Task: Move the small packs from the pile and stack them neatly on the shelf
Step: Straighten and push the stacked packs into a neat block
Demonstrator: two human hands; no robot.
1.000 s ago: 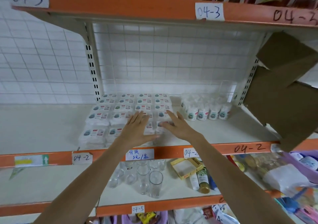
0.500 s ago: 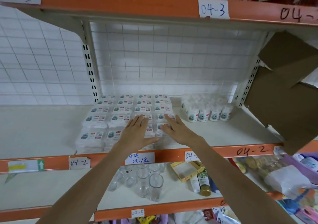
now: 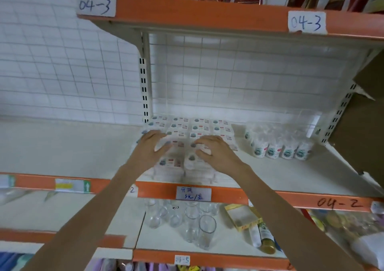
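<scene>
The small packs [image 3: 188,134] lie in neat rows and low stacks on the shelf [image 3: 72,152], their labels facing up and their long sides running left to right. The left hand [image 3: 152,146] rests on the left columns with fingers straight and spread, gripping nothing. The right hand [image 3: 214,151] rests on the right columns; its fingers bend down over a pack, but I cannot tell if they really grip it. Left of the packs the shelf surface is bare. On the right, near them, stand small white bottles [image 3: 278,150]. In front runs the orange edge [image 3: 228,194] with a price label [image 3: 193,193].
</scene>
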